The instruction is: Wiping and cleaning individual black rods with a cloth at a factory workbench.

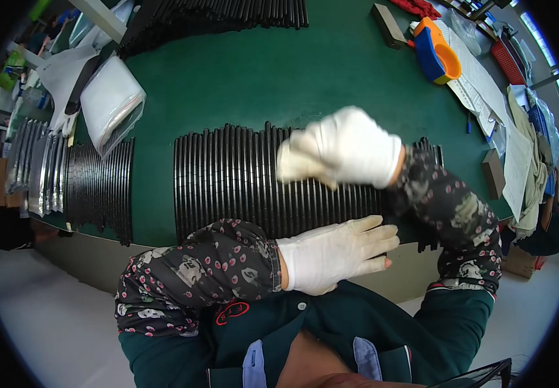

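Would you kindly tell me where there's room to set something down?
Bare green tabletop lies between far rods and middle rods, and narrowly between middle rods and left rods; papers crowd the right, plastic bags the left.

We see a broad row of slim, glossy black rods [227, 181] lying flat, side by side, on the green bench [227, 84]; they run from its near edge toward its far side; their far ends make an uneven line, some jutting past their neighbours; we find many near ends and part of the right side hidden.
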Demonstrator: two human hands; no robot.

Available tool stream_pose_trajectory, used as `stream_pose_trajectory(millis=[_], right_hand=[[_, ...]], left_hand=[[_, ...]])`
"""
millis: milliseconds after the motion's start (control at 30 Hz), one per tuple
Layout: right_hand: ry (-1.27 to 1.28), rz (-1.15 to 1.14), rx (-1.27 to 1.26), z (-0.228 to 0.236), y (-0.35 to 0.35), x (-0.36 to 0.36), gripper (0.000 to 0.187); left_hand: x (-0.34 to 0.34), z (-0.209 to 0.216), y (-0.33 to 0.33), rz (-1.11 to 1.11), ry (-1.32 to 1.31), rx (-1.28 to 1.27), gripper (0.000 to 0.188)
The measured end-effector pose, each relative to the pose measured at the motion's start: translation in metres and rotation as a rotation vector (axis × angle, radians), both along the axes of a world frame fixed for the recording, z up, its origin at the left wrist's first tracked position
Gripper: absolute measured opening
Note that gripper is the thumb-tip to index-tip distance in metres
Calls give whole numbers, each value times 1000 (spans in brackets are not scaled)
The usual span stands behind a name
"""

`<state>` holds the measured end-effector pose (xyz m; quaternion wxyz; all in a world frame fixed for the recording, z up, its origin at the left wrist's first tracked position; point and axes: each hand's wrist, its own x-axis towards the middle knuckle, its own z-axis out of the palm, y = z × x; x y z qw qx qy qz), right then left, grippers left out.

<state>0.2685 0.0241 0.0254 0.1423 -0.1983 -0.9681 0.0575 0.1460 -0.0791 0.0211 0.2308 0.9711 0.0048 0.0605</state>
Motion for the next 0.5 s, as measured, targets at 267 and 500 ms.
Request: stream_pose_trajectory(millis=[267,500], right_hand=[[-244,113,35,2,-34,0,29],[254,-597,-114,19,37,47,28]], left_hand=[[-1,4,3,-35,53,75,78],[0,2,5,-62,65,99,80]])
